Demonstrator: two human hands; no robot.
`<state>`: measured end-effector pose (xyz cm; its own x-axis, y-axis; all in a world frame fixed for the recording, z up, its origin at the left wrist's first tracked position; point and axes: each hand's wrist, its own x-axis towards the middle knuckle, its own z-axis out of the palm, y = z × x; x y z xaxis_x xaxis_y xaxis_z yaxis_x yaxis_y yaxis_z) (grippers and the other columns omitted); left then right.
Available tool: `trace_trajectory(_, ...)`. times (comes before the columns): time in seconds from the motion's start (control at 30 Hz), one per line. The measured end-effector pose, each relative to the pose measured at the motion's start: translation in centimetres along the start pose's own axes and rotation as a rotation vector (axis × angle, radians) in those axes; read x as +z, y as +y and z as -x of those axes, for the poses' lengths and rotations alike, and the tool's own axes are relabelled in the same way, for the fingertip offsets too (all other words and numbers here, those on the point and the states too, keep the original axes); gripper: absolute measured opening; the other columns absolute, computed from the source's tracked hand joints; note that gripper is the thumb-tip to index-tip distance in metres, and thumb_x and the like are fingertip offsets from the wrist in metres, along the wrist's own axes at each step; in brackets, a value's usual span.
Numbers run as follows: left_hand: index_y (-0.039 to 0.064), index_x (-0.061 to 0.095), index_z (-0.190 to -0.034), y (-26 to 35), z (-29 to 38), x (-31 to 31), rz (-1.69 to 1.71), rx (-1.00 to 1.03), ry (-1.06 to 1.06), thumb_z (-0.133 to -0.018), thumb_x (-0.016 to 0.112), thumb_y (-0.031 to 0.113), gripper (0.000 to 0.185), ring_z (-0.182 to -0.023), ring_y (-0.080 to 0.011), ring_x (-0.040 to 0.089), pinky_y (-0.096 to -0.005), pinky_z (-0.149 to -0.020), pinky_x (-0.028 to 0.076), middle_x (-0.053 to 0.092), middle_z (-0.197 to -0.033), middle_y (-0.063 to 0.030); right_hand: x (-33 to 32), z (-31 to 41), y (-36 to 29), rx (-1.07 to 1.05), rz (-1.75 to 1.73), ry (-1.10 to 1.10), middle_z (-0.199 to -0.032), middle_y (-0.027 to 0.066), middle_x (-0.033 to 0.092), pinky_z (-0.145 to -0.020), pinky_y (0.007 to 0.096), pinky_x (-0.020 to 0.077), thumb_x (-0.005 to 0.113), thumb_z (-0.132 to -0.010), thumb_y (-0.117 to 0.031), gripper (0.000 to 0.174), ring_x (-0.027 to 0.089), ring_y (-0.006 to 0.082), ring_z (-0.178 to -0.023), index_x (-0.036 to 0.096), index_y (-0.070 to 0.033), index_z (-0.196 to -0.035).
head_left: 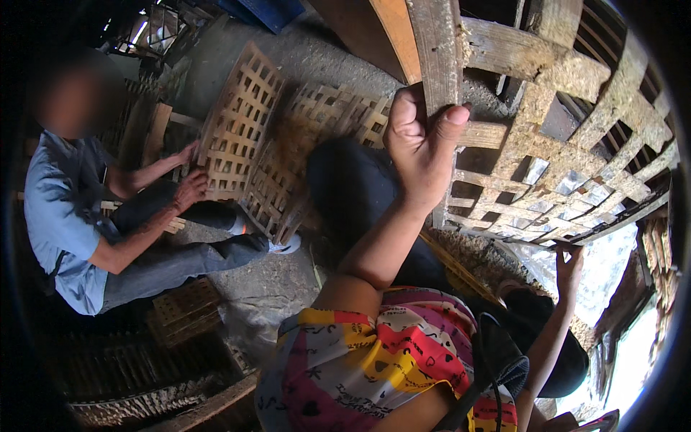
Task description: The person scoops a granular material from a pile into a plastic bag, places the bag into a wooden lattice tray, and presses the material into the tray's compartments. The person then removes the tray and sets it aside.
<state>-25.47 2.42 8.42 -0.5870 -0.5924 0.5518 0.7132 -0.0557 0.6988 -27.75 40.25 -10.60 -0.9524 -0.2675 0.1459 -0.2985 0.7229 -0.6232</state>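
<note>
A large woven slat lattice panel [540, 156] with a wooden edge bar [440, 54] stands tilted at the right. My left hand [424, 143] is closed around the lower part of that bar, thumb on its right side. Farther right, my right hand [569, 264] pinches the panel's bottom rim; some of its fingers are hidden. The panel's face is crusted with pale, dry residue. Beyond my dark-clad knee, another woven lattice panel [334, 113] lies on the floor, partly hidden.
At the left a seated co-worker [70, 183] holds an upright slatted panel [240, 124] with both hands. Stacked lattice pieces [186, 310] lie below the co-worker's legs. Clear plastic sheeting [607, 270] hangs behind my panel. An orange-brown board [397, 32] leans at the top.
</note>
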Motion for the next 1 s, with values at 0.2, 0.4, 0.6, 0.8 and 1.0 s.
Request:
trace_trajectory(0.2, 0.002, 0.054, -0.102, -1.6, -0.4, -0.2, -0.038, 0.020, 0.057, -0.087, 0.066, 0.018, 0.025, -0.081, -0.0084, 0.053, -0.0237, -0.074, 0.044, 0.059, -0.093, -0.0034, -1.4, -0.7, -2.3, 0.321, -0.308, 0.165, -0.091, 0.0113, 0.066, -0.087, 0.0371, 0.0435, 0.061, -0.091, -0.021, 0.023, 0.059, 0.0227, -0.092, 0.061, 0.000, -0.100)
trace_trajectory(0.4, -0.003, 0.055, -0.110, -1.0, -0.6, -0.2, -0.193, 0.072, 0.062, -0.089, 0.064, 0.032, 0.041, -0.090, -0.0160, 0.054, -0.0322, -0.083, 0.045, 0.056, -0.096, -0.0069, -1.0, -1.1, -2.1, 0.119, -0.153, 0.104, -0.085, 0.0149, 0.065, -0.077, 0.0366, 0.0465, 0.060, -0.091, -0.023, 0.024, 0.061, 0.0258, -0.084, 0.058, 0.000, -0.097)
trace_trajectory(0.6, -0.004, 0.052, -0.107, -2.5, -0.8, 0.5, -0.177, 0.041, 0.099, -0.091, 0.060, 0.025, 0.034, -0.086, -0.0158, 0.056, -0.0367, -0.079, 0.053, 0.056, -0.094, -0.0092, -2.7, -0.6, -2.2, 0.210, -0.003, 0.018, -0.084, 0.0152, 0.065, -0.081, 0.0371, 0.0454, 0.061, -0.089, -0.026, 0.029, 0.062, 0.0285, -0.086, 0.055, 0.001, -0.095)
trace_trajectory(0.8, -0.005, 0.054, -0.104, -3.6, -0.6, 0.4, -0.222, -0.023, 0.067, -0.089, 0.063, 0.028, 0.037, -0.086, -0.0170, 0.054, -0.0340, -0.079, 0.047, 0.056, -0.092, -0.0094, -4.1, 0.3, -1.4, 0.285, -0.293, -0.036, -0.093, 0.0142, 0.067, -0.085, 0.0372, 0.0451, 0.054, -0.092, -0.033, 0.037, 0.061, 0.0239, -0.094, 0.059, 0.000, -0.107)
trace_trajectory(1.0, -0.011, 0.047, -0.122, -3.0, -0.5, 0.2, -0.261, -0.030, 0.087, -0.093, 0.057, 0.030, 0.052, -0.117, -0.0256, 0.048, -0.0394, -0.101, 0.039, 0.050, -0.125, -0.0213, -2.2, -0.4, -0.6, 0.323, -0.656, 0.166, -0.089, 0.0095, 0.065, -0.080, 0.0326, 0.0468, 0.043, -0.099, -0.036, 0.041, 0.060, 0.0164, -0.088, 0.061, 0.000, -0.108)
